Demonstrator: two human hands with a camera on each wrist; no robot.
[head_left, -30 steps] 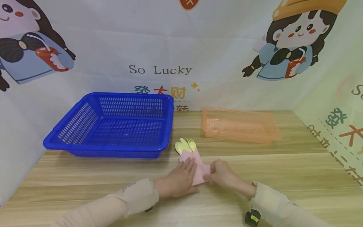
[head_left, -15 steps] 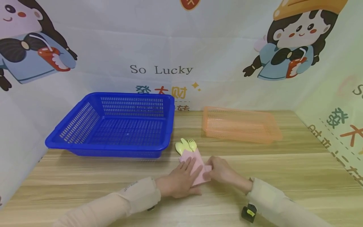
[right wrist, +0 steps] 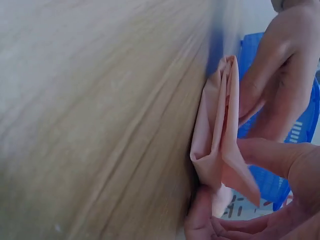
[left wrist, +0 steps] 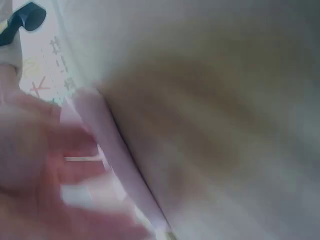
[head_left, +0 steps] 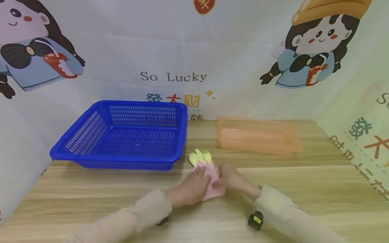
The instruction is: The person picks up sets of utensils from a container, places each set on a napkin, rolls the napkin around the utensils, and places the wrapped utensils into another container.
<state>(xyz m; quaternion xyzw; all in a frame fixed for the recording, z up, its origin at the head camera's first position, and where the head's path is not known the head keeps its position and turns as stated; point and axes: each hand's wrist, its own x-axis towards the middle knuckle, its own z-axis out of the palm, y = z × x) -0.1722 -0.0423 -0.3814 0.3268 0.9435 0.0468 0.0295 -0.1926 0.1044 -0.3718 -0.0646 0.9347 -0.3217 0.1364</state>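
A folded pink napkin [head_left: 215, 193] lies on the table, with a pale yellow spoon [head_left: 192, 159], a knife [head_left: 199, 154] and a fork [head_left: 207, 156] sticking out of its far end. My left hand [head_left: 193, 187] rests on the napkin's left side, fingers spread over it; the left wrist view is blurred. At the right edge, my right hand [head_left: 231, 177] pinches the napkin. The right wrist view shows the napkin's layered end [right wrist: 216, 130], with my right thumb [right wrist: 275, 156] against the upper layer and a finger [right wrist: 200, 212] low at the edge. The utensils' handles are hidden.
A large blue basket [head_left: 179, 148] stands at the back left. Behind and to the right is a shallow orange basket [head_left: 258, 147]. Both sit on the wood-grain table [head_left: 288, 179], in front of a printed cloth backdrop [head_left: 237, 60].
The napkin's right flap, which stuck out before, now lies folded leftward over the bundle. My right hand has moved left with it, and the left fingers have drawn back slightly.
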